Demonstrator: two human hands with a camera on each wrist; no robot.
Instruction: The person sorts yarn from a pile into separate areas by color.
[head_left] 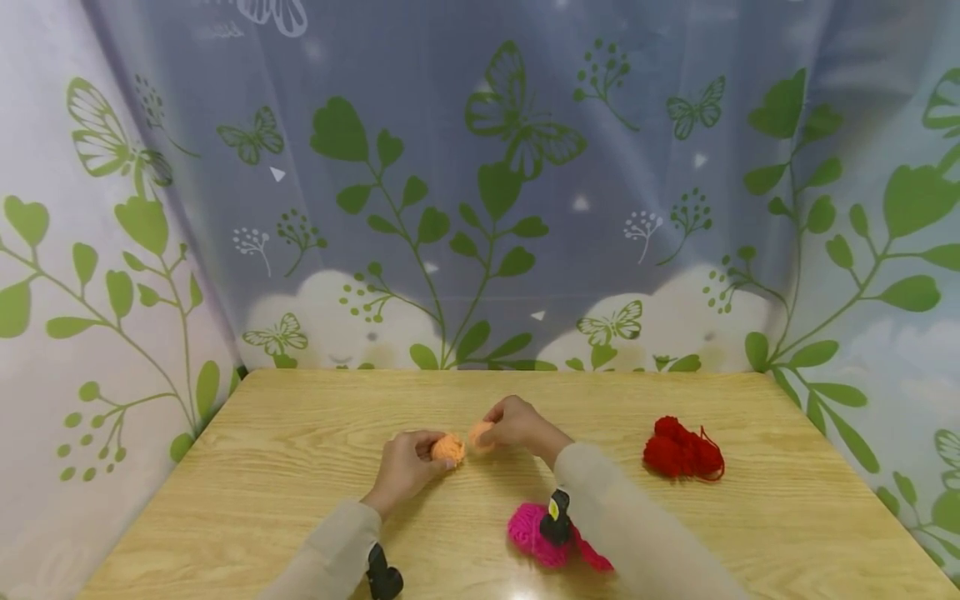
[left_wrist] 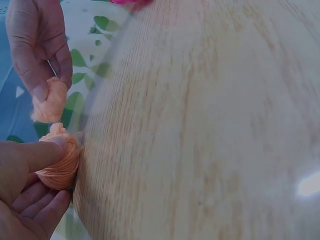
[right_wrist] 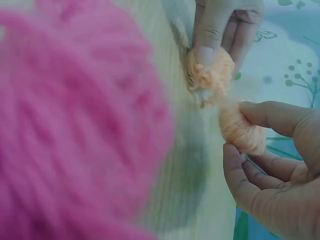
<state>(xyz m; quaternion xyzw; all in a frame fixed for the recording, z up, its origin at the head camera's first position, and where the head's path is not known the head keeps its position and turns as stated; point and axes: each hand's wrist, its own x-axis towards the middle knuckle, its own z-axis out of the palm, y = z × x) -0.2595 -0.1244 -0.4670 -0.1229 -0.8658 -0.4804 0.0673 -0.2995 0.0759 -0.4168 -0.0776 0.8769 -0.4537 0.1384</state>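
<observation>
**A:** Orange yarn is what we've got in both hands, middle of the head view. Our left hand point(head_left: 402, 468) pinches a small wound ball of orange yarn point(head_left: 448, 449) between thumb and fingers, and our right hand point(head_left: 519, 426) pinches a smaller fluffy tuft of the same orange yarn point(head_left: 480, 435) just beside it. Both sit low over the pale wood-grain table point(head_left: 300, 467), about centre.

**B:** Agreed. From the left wrist view the ball point(left_wrist: 61, 167) sits at the lower left of the frame under our thumb, and the tuft point(left_wrist: 49, 102) hangs from the right hand's fingertips point(left_wrist: 40, 90) right above it. The two bits look like they touch or nearly touch; we can't tell if a strand joins them.

**A:** The right wrist view shows it too: tuft point(right_wrist: 210, 72) at the top, ball point(right_wrist: 242, 131) lower right, very close together. So the hands are close to each other, each one clamped on its own bit of orange.

**B:** Other stuff: a bright pink skein of yarn point(head_left: 536, 533) lies at the lower centre of the head view, partly behind our right sleeve point(head_left: 637, 533), and it fills the left of the right wrist view as a blur. A loose red bundle of yarn point(head_left: 681, 451) sits at the right of the table, well apart from the hands. Butterfly-and-leaf printed curtain point(head_left: 480, 183) hangs behind the table.
</observation>
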